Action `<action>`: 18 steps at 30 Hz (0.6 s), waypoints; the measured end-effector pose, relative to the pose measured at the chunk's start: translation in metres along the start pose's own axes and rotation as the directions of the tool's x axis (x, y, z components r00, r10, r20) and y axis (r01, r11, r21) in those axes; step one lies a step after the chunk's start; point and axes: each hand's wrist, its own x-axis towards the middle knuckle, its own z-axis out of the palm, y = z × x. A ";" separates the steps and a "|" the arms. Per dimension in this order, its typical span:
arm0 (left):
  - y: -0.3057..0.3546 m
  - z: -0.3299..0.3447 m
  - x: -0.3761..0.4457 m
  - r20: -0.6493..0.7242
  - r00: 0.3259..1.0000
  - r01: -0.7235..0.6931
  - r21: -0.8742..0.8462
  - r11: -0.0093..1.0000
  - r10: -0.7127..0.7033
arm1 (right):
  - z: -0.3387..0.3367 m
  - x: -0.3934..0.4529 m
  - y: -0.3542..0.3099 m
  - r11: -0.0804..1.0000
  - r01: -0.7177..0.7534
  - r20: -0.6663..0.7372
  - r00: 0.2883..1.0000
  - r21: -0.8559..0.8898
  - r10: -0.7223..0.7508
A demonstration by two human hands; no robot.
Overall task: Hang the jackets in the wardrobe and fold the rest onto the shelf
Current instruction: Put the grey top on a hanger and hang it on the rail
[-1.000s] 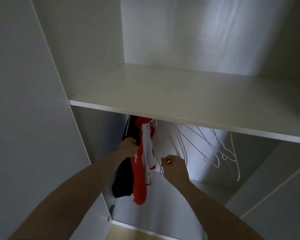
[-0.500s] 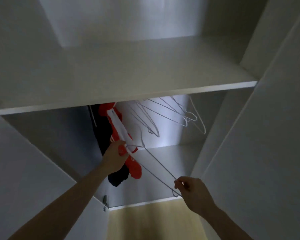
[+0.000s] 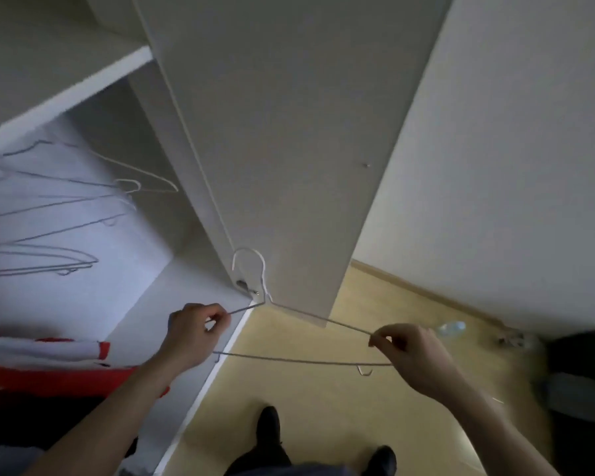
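Both hands pinch one wire hanger [image 3: 303,361]: left hand [image 3: 193,333] at nine o'clock, right hand [image 3: 409,348] at three. Keep it level, hook up, for the next jacket.

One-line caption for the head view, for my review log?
Both hands, left hand and right hand, hold an empty white wire hanger by its shoulders outside the open wardrobe, above the wooden floor.

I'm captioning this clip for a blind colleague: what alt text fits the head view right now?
Two bare hands hold an empty white wire hanger in front of an open wardrobe, the left hand pinching one shoulder and the right hand the other. More empty hangers hang inside at left, above a red and white garment.
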 end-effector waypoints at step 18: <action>0.492 0.279 -0.133 0.442 0.661 -0.562 -0.243 0.791 0.606 | -0.116 -0.361 0.365 0.735 -0.450 -0.424 0.612 0.507 0.667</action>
